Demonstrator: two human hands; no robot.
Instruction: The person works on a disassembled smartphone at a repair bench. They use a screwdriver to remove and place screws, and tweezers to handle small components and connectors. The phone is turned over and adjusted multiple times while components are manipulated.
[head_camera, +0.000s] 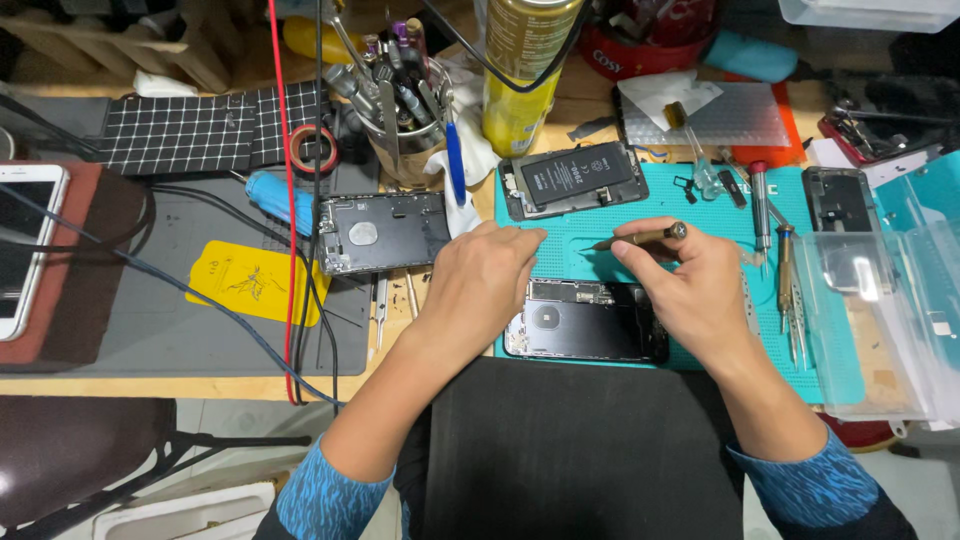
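- Head view showed the right hand (690, 285) pinching a slim screwdriver (640, 238) between thumb and fingers, tip pointing left over the teal mat (590, 255).
- Left hand (480, 275) rested, fingers curled and holding nothing, on the mat just left of the tip.
- An opened dark phone housing (590, 320) lay near the person, under both hands, internals exposed.
- A second opened phone with its battery (575, 178) lay farther back; a third shell (385, 232) sat on the grey mat to the left.
- Judging from this, opening was done; internal work remained.
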